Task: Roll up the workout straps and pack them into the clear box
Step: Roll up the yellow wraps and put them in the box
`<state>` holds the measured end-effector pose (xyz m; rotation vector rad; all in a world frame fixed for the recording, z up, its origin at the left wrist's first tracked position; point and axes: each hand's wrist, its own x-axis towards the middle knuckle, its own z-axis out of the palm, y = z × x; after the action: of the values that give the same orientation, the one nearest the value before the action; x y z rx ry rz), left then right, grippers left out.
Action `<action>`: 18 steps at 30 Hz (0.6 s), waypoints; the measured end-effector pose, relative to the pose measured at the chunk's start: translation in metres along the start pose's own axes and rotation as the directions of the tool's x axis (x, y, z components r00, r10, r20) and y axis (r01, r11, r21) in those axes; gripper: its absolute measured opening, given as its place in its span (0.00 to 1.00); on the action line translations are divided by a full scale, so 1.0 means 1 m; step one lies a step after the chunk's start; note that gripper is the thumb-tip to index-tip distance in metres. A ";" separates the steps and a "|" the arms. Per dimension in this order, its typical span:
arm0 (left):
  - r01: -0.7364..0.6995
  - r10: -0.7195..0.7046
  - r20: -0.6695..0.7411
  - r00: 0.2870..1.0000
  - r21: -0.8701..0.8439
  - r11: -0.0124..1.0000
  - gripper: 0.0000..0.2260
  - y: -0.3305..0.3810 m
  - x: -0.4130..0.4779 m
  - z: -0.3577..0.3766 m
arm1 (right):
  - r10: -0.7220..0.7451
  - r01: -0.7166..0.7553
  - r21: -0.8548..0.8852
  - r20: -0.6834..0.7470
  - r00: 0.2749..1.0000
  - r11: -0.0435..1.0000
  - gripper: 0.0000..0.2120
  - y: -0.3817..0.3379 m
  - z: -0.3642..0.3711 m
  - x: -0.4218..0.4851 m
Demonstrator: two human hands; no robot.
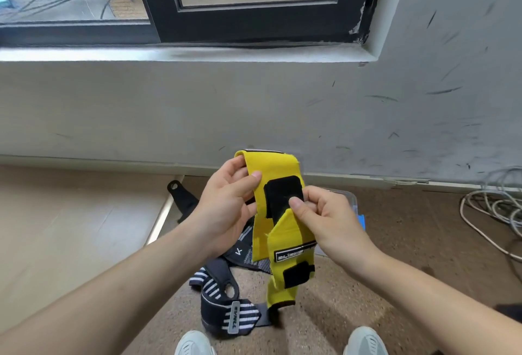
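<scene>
In the head view, the left hand (228, 202) grips the yellow strap (271, 168) by its top fold and the right hand (319, 213) pinches it at the black patch. The roll should probably start tight there, with the edges kept aligned. The clear box (351, 202) sits on the floor at 3 o'clock, half hidden behind the right hand; striped straps (226, 315) lie heaped at 7 o'clock and cables (491, 207) farther right, neither in the way.
</scene>
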<state>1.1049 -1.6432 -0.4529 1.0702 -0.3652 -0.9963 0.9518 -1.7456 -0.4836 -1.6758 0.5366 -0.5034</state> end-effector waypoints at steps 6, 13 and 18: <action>-0.016 0.016 0.006 1.000 -0.008 1.000 0.19 0.000 -0.002 0.004 | 0.035 -0.050 -0.134 -0.112 0.993 0.990 0.21 0.008 0.000 0.005; -0.010 0.010 0.011 1.000 -0.025 1.000 0.18 0.002 -0.002 0.001 | -0.004 -0.135 -0.407 -0.324 0.946 0.904 0.19 -0.005 -0.005 0.002; 0.006 -0.004 0.059 0.998 -0.048 0.999 0.18 -0.001 -0.005 0.006 | 0.026 -0.038 -0.114 -0.112 0.993 0.993 0.19 -0.010 -0.013 0.012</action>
<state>1.0976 -1.6428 -0.4503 1.0006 -0.3850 -1.0380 0.9543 -1.7619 -0.4707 -1.7541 0.6838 -0.5529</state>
